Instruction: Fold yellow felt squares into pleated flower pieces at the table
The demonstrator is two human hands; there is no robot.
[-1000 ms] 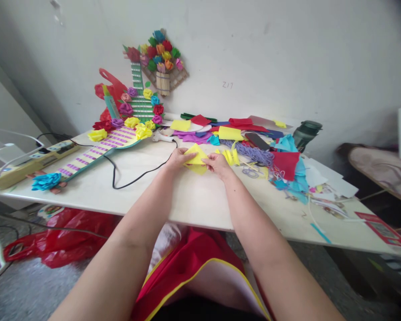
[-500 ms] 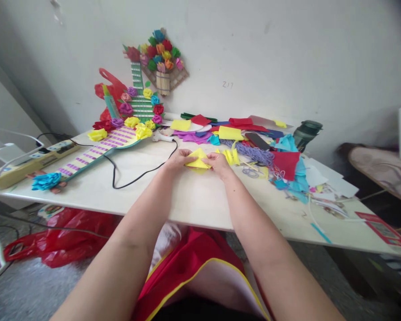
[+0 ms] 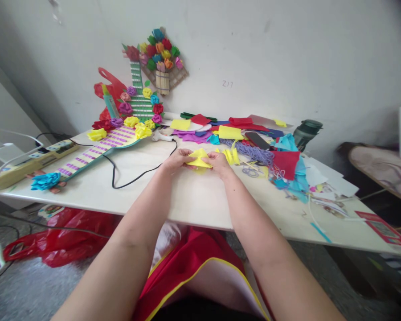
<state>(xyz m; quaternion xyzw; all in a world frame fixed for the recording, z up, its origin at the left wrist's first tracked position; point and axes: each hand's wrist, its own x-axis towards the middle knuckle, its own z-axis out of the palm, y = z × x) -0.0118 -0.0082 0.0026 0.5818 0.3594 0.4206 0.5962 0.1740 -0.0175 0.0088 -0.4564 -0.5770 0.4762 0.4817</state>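
Observation:
A folded piece of yellow crepe paper (image 3: pixel 199 158) is held a little above the white table (image 3: pixel 200 200). My left hand (image 3: pixel 178 160) pinches its left side, and my right hand (image 3: pixel 218 161) grips the right side, thumbs on top. Fingers beneath the paper are partly hidden. Just right of my right hand lie curled yellow paper strips (image 3: pixel 232 156). Behind them are a yellow paper square (image 3: pixel 230 132) and a bundle of purple-grey yarn (image 3: pixel 250 151).
On the left stand a flower-trimmed green panel (image 3: pixel 142 104) and a purple-striped board (image 3: pixel 100 149). A glue gun (image 3: pixel 162 135) trails a black cord (image 3: pixel 133 182) across the table. At right are blue paper scraps (image 3: pixel 299 178), a dark bottle (image 3: pixel 307 133) and a power strip (image 3: pixel 30 165) at far left.
The yellow paper has shifted slightly in my fingers and its upper fold looks a little different. Both hands keep hold of it in nearly the same place.

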